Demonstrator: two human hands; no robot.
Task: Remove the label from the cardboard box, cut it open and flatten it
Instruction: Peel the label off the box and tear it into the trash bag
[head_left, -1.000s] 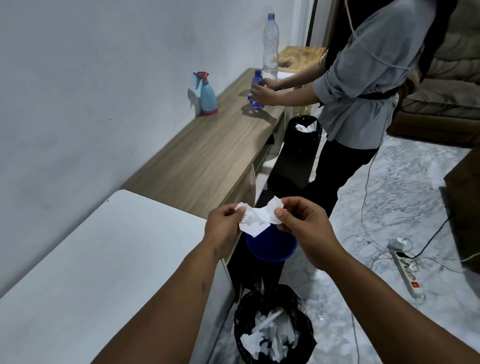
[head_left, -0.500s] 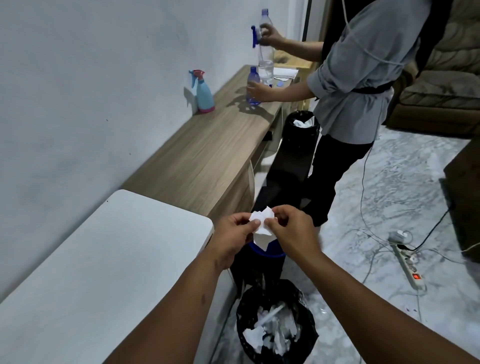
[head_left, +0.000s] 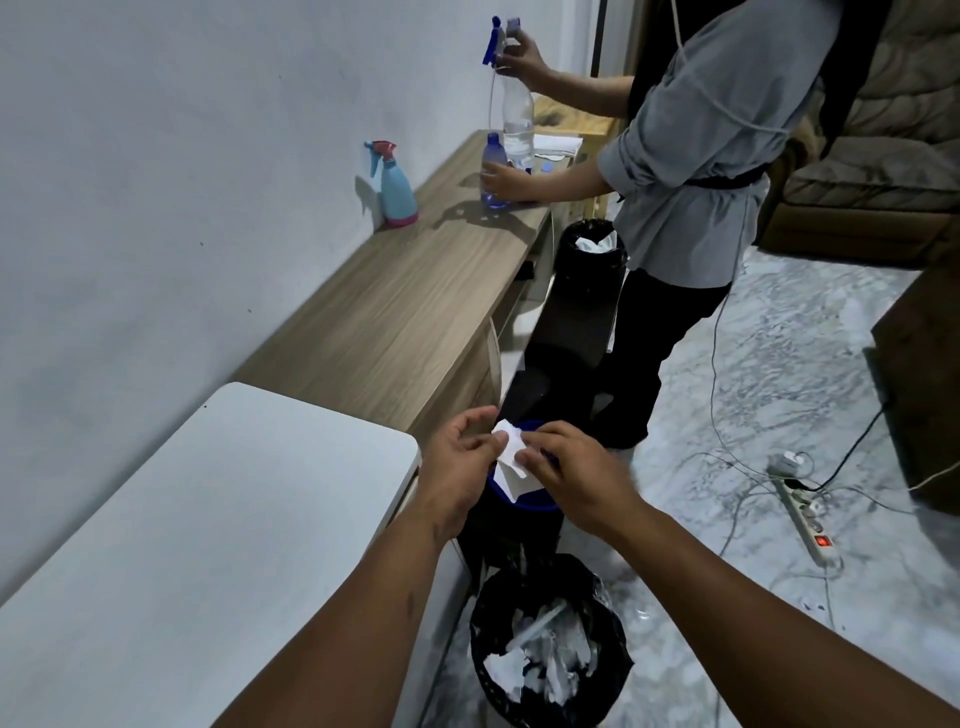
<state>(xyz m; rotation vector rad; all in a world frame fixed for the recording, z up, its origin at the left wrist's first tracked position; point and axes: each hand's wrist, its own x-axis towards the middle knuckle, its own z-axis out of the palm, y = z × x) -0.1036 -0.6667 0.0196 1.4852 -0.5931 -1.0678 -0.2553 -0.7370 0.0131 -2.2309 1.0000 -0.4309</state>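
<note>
Your left hand (head_left: 460, 467) and right hand (head_left: 574, 475) meet in front of you, past the near corner of the white desk (head_left: 208, 519), and both pinch a crumpled white label (head_left: 511, 457) between thumb and fingertips. The label sits between the two hands, touching both; its long axis runs roughly up and down, from a folded upper end by your left thumb to a pointed lower corner that hangs below your right fingers. No writing or brand can be read on it. Behind the label lies the rim of a blue bin (head_left: 524, 501). Below your forearms, on the floor, stands a black-lined waste bin (head_left: 550, 644) holding white paper scraps. The cardboard box is not in view.

Compared with half a second ago, the label sits slightly lower and more compressed, and your hands are closer together. Beyond your hands, a second person (head_left: 696, 171) at the wooden desk (head_left: 395, 312) has raised a blue sprayer head (head_left: 498, 41) above a clear bottle (head_left: 517, 122); a light-blue spray bottle (head_left: 397, 187) stands by the wall.
</note>
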